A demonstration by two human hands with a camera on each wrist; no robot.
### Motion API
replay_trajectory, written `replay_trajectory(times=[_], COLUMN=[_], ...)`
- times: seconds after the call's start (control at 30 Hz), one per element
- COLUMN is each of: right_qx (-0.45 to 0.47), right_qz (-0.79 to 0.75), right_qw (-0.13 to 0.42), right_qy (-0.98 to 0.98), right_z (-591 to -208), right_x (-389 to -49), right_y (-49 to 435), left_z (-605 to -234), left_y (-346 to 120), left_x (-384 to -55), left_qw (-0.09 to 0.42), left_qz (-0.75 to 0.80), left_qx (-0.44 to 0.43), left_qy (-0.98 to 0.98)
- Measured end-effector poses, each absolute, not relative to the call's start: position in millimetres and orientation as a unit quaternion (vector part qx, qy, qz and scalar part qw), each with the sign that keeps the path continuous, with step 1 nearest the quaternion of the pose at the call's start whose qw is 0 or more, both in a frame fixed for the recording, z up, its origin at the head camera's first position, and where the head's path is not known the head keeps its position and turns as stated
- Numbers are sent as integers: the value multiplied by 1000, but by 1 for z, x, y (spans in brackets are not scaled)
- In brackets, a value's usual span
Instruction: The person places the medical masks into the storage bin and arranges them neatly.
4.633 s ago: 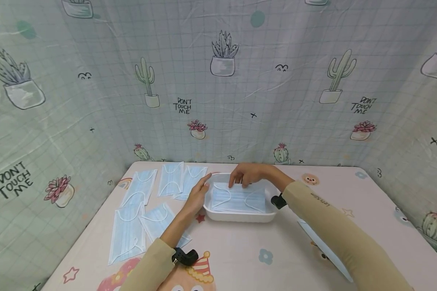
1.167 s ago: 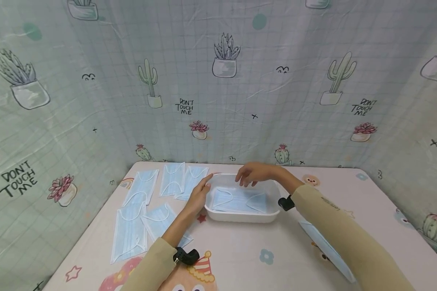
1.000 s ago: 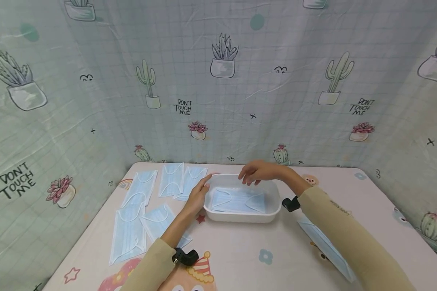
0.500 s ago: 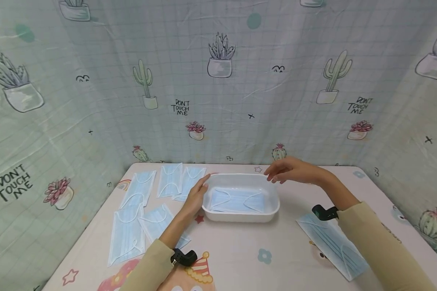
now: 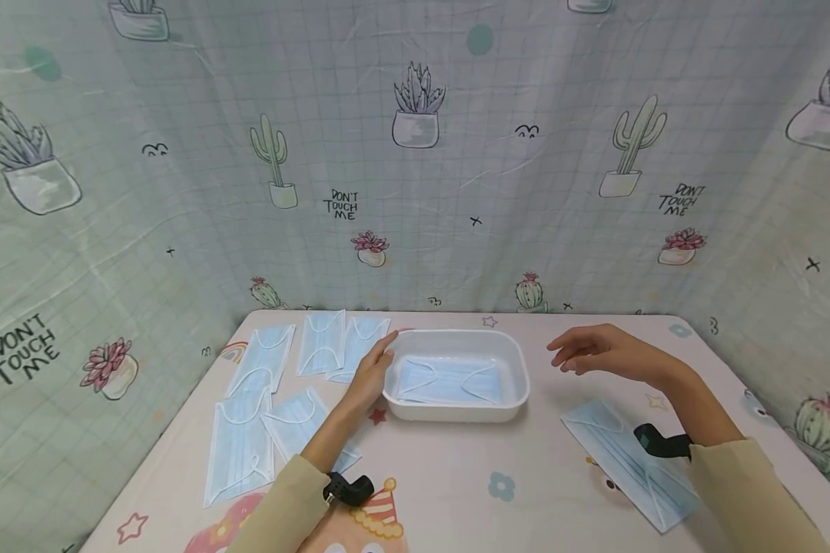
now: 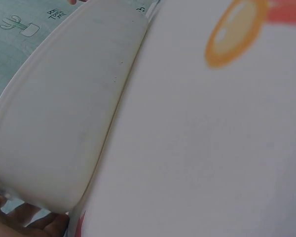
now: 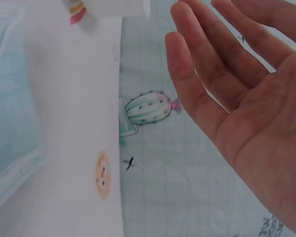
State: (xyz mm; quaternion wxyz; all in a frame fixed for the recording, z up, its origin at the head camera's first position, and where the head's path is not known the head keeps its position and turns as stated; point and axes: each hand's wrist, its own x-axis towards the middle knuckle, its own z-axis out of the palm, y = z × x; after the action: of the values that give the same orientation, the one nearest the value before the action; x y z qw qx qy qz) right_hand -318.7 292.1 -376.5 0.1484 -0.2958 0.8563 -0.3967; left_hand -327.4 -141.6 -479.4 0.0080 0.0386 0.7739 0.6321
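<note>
A white plastic tub (image 5: pixel 456 413) stands mid-table with a pale blue face mask (image 5: pixel 449 382) lying flat in it, ear loops on top. My left hand (image 5: pixel 368 378) holds the tub's left end, thumb by the rim; its fingers (image 6: pixel 39 224) curl against the outer wall in the left wrist view. To the right of the tub, my right hand (image 5: pixel 605 351) hovers above the table with nothing in it, its fingers (image 7: pixel 207 59) loosely extended. Below that hand, another mask (image 5: pixel 629 465) lies slanted on the table, partly covered by the right wrist camera and sleeve.
Several more masks (image 5: pixel 242 445) are spread over the table's left side, some overlapping. The table (image 5: pixel 449 491) has a pale printed cover. A patterned curtain (image 5: pixel 498 169) encloses the back and both sides.
My right hand has left the tub's inside and moved right, beyond its rim, uncovering more of the slanted mask. The mask in the tub sits lower than at first. My left hand stays put.
</note>
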Motion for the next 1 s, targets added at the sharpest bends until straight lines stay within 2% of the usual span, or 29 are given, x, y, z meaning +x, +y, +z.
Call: replay_trajectory(times=[0.23, 0.43, 0.63, 0.87, 1.0], right_qx=[-308, -321, -290, -287, -296], right_qz=[-413, -415, -417, -442, -442], right_qw=[123, 132, 151, 141, 154], right_qy=[848, 841, 848, 838, 833], right_z=[-396, -404, -412, -427, -433], right_x=[-310, -309, -310, -316, -320], right_y=[316, 326, 337, 352, 353], left_z=[-482, -483, -484, -485, -484], left_y=[-141, -139, -138, -138, -141], left_x=[-326, -325, -326, -327, -325], left_qw=[4, 2, 5, 4, 7], left_qz=[631, 631, 637, 634, 637], left_qx=[39, 41, 42, 42, 40], left_qy=[774, 775, 770, 772, 770])
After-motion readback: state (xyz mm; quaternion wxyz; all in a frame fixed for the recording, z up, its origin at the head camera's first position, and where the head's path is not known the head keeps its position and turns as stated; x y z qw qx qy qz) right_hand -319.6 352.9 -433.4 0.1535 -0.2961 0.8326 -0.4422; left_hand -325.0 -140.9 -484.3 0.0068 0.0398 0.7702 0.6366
